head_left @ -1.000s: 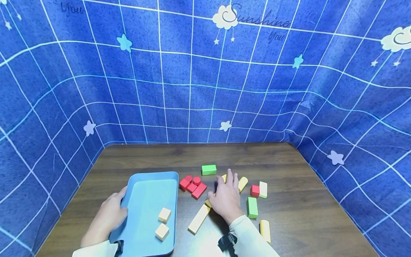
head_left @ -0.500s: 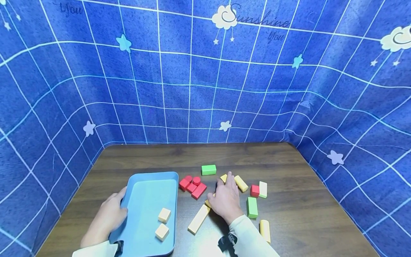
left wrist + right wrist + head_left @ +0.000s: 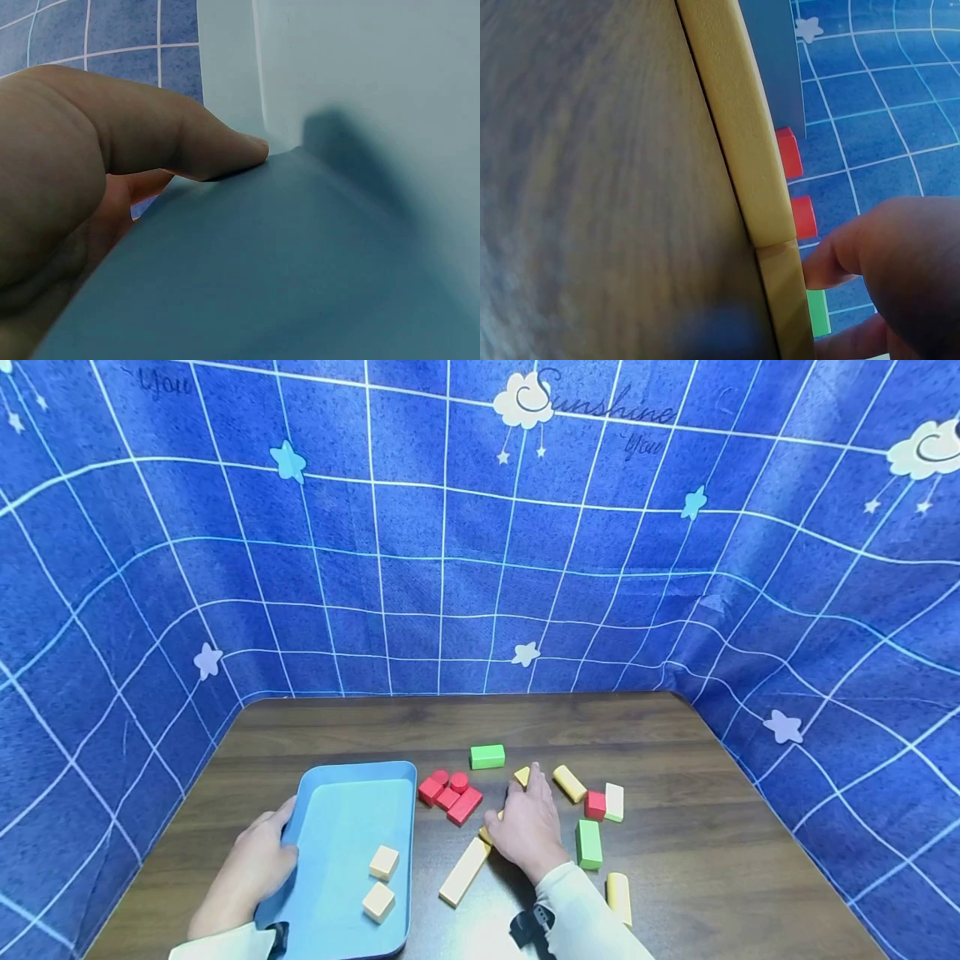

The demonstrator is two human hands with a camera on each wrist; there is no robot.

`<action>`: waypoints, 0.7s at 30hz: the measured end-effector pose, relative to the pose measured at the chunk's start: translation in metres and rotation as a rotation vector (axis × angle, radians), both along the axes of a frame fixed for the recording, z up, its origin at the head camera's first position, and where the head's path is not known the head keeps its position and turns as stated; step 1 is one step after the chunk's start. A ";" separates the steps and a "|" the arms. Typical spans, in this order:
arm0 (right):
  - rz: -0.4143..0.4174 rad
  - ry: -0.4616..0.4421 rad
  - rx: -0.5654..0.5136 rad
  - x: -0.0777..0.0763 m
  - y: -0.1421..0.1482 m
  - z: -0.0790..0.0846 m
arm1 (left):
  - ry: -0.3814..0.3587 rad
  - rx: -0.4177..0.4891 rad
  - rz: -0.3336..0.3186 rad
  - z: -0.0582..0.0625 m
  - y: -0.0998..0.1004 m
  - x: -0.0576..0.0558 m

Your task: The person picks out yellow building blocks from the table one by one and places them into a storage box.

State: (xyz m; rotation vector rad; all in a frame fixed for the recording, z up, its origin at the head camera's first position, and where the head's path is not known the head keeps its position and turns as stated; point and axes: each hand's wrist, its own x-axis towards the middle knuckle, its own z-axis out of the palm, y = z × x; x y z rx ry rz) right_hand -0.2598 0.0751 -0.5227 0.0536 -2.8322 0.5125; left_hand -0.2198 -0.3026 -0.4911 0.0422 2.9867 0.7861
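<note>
My left hand (image 3: 255,860) grips the left rim of a blue tray (image 3: 341,768). Its thumb (image 3: 217,142) lies over the rim, with the other fingers outside. Inside the tray sit two pale wooden cubes, one (image 3: 384,862) just behind the other (image 3: 378,902). My right hand (image 3: 527,827) is low over yellow blocks on the table and hides part of them. In the right wrist view, its thumb is at the edge of a yellow block (image 3: 784,281) lined up end to end with a long block (image 3: 739,120). I cannot tell whether the fingers pinch that block. A yellow triangle (image 3: 522,775) lies by the fingertips.
Red blocks (image 3: 450,796) cluster right of the tray. Beyond them lies a green block (image 3: 487,757). Right of my right hand are a yellow cylinder (image 3: 569,783), a red cube (image 3: 595,805), a pale green block (image 3: 614,802), a green block (image 3: 588,845) and another yellow cylinder (image 3: 619,898).
The yellow cylinder beside my right fingertips has turned and shifted right, away from them. The yellow triangle shows more clearly. My left hand and the tray have stayed put.
</note>
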 end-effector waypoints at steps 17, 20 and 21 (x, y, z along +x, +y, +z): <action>-0.039 -0.011 -0.012 0.000 -0.001 -0.001 | -0.024 0.001 0.006 -0.001 0.000 -0.001; -0.044 -0.007 -0.007 0.000 -0.001 -0.002 | -0.025 0.001 0.006 -0.001 0.000 -0.001; -0.045 -0.005 -0.007 0.000 -0.001 -0.002 | -0.026 0.002 0.007 0.000 0.000 -0.001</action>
